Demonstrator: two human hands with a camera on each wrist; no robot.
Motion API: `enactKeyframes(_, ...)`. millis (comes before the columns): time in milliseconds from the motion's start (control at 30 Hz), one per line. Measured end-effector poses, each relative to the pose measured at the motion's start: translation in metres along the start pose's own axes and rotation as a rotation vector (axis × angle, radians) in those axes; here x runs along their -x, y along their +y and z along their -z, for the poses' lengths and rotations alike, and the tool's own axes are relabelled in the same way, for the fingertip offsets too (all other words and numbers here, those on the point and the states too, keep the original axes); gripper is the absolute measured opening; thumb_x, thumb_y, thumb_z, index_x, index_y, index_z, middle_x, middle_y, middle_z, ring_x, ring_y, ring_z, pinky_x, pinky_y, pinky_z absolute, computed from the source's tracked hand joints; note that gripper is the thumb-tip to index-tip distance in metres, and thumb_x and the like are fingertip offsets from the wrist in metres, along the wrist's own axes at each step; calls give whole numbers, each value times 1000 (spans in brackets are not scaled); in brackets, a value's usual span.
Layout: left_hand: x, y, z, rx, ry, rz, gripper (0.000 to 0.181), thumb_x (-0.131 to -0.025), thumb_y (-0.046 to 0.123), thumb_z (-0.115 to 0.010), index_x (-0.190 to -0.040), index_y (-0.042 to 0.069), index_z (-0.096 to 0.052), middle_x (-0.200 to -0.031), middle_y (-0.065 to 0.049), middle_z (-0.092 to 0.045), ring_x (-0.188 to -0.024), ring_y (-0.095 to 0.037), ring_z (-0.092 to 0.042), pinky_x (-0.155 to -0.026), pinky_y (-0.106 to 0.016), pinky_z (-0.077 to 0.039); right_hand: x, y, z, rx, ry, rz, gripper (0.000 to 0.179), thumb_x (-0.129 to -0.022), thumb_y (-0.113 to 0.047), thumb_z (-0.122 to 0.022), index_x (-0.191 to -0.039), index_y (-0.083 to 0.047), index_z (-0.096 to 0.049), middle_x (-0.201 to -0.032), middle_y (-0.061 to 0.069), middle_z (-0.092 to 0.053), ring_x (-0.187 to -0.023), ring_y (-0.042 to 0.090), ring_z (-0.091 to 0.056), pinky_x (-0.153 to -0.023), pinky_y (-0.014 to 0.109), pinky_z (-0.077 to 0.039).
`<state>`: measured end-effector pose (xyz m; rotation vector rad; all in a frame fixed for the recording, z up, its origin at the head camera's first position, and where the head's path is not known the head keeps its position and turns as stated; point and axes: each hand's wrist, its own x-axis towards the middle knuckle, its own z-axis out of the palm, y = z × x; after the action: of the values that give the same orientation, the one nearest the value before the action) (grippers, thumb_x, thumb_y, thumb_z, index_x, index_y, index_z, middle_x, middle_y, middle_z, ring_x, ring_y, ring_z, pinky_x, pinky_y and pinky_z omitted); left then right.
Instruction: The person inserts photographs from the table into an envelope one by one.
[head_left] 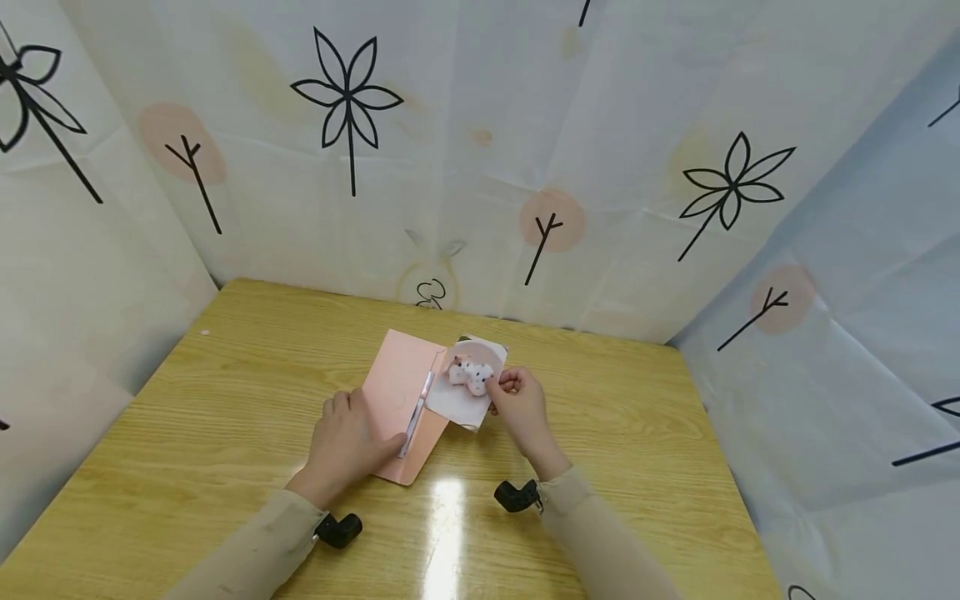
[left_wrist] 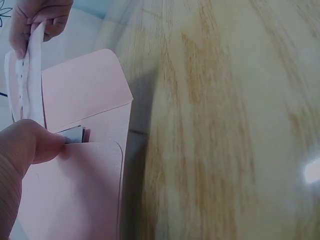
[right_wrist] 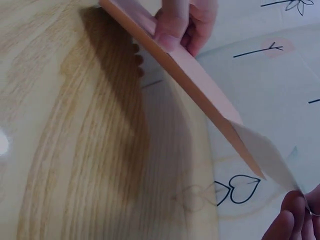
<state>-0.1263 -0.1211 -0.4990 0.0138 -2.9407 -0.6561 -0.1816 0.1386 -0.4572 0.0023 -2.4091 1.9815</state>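
Observation:
My left hand grips a pink paper envelope by its left part, the thumb lying over the pocket's edge. The envelope's flap is folded open. Silvery-edged flat pieces stick out of the pocket beside the thumb in the left wrist view. My right hand pinches a pale card by its right edge, between thumb and fingers. On the card's face shows a white, dark-spotted bow shape. The card overlaps the flap side in the head view; its plain back faces the right wrist camera.
A wood-grain table lies under the hands. White cloth with drawn flowers and trees hangs behind and at both sides. A small pale scrap lies near the table's far left corner. Black wrist cameras sit at both cuffs.

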Motion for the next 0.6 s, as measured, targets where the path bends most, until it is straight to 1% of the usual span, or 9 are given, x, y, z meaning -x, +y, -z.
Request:
enactKeyframes(67,0,0,0,-4,10,-2,96,-67,62,-73,-116,-15,-44,-100,-25,-45,-92,-37,-43,-69,-47,-43,1,2,-3,12,0,13,20,-91,-11,-66,-95,2,-53,-81,12,-56,-67,33,-64,-63,46,-55)
enactKeyframes(167,0,0,0,-5,17,-4,96,-67,62,-73,-116,-15,-44,-100,-25,-45,-92,-37,-43,-68,-47,-43,2,2,-5,16,-3,33,19,-91,-12,-66,-95,1,-52,-81,12,-56,-65,27,-63,-62,43,-55)
enactKeyframes(300,0,0,1,-12,18,-6,97,-67,63,-73,-116,-16,-44,-100,-25,-45,-92,-37,-43,-68,-47,-44,3,1,-6,-12,14,55,20,-92,-14,-65,-96,0,-52,-84,12,-55,-64,25,-62,-64,46,-55)
enactKeyframes(433,0,0,2,-15,25,-11,96,-68,63,-73,-115,-16,-44,-99,-26,-44,-92,-37,-43,-67,-48,-44,3,0,-5,-54,22,78,23,-93,-14,-65,-99,3,-51,-86,13,-54,-68,33,-62,-66,48,-54)
enactKeyframes(533,0,-1,2,-12,23,-9,97,-68,63,-73,-116,-16,-44,-101,-26,-45,-93,-38,-43,-68,-49,-44,3,1,-5,-71,-7,77,24,-93,-14,-64,-100,4,-51,-87,15,-54,-71,40,-61,-68,51,-53)
enactKeyframes(600,1,0,1,-6,21,-6,98,-67,63,-73,-118,-16,-44,-102,-27,-45,-94,-38,-43,-69,-49,-44,4,3,-7,-60,-25,69,23,-93,-14,-65,-99,4,-51,-87,14,-54,-72,40,-61,-68,51,-53)
